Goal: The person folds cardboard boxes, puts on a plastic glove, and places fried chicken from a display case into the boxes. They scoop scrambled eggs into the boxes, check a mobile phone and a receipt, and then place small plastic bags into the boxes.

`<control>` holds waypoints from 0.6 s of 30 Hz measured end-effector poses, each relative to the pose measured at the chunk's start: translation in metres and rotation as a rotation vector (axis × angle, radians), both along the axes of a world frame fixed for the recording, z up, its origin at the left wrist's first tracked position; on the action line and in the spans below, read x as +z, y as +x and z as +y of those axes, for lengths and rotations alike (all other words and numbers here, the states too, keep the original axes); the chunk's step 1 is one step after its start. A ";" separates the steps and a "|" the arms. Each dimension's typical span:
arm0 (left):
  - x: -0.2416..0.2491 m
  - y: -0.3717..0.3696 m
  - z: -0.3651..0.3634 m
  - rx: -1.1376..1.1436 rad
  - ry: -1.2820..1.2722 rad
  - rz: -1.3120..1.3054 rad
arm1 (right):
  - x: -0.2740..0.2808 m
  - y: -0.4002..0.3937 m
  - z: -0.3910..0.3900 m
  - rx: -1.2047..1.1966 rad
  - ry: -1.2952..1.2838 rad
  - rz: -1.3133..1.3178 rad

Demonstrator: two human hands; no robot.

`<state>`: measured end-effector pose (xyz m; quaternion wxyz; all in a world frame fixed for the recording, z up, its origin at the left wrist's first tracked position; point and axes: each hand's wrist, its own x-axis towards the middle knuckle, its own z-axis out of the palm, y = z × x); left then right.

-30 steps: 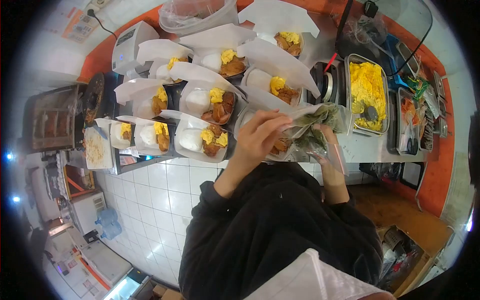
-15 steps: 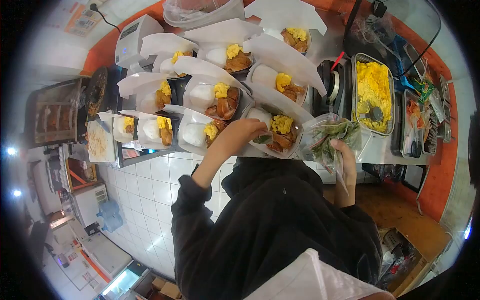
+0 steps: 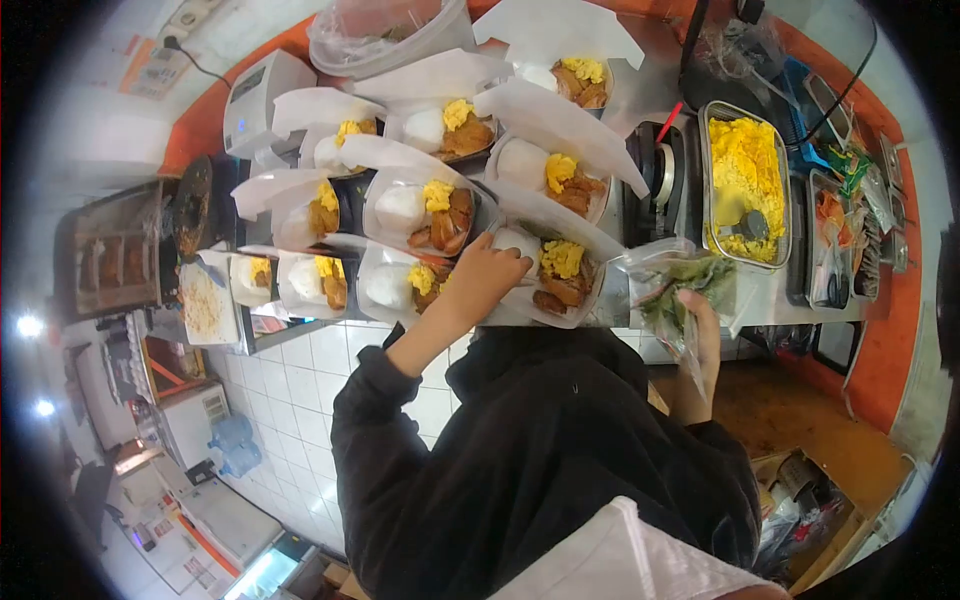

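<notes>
My left hand (image 3: 484, 282) is over the left side of the nearest open paper food box (image 3: 570, 318), beside its white rice. Its fingers are curled together, and whatever is in them is hidden. In that box lie scrambled egg (image 3: 562, 258) and browned fried chicken (image 3: 568, 289). To the right, my right hand (image 3: 703, 325) grips a clear plastic bag (image 3: 655, 262) of green leaves (image 3: 700, 284), the thumb pressed on its side. Several more open boxes, each with rice, egg and chicken, stand in rows, such as the box with the round rice mound (image 3: 400, 208).
A metal tray of scrambled egg (image 3: 748, 175) stands right of the boxes, past a black device with a round plate (image 3: 663, 175). A white machine (image 3: 262, 105) and a plastic tub (image 3: 390, 45) are at the back. At left lies a crumb-covered board (image 3: 205, 300).
My left hand has drawn back left from the nearest box's middle, and the green leaf seen in its fingers no longer shows. My right hand still holds the bag, slightly lower in view.
</notes>
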<state>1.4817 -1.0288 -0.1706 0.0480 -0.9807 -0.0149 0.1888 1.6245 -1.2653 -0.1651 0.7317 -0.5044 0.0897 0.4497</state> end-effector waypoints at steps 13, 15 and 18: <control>0.078 0.099 0.104 0.024 -0.577 -0.440 | 0.009 0.025 -0.005 -0.219 0.049 -0.022; 0.052 0.114 0.113 0.090 -0.703 -0.027 | 0.007 0.026 -0.006 -0.234 0.041 -0.012; 0.006 0.132 0.117 -0.109 -0.424 0.176 | 0.006 0.024 -0.005 -0.256 0.034 0.009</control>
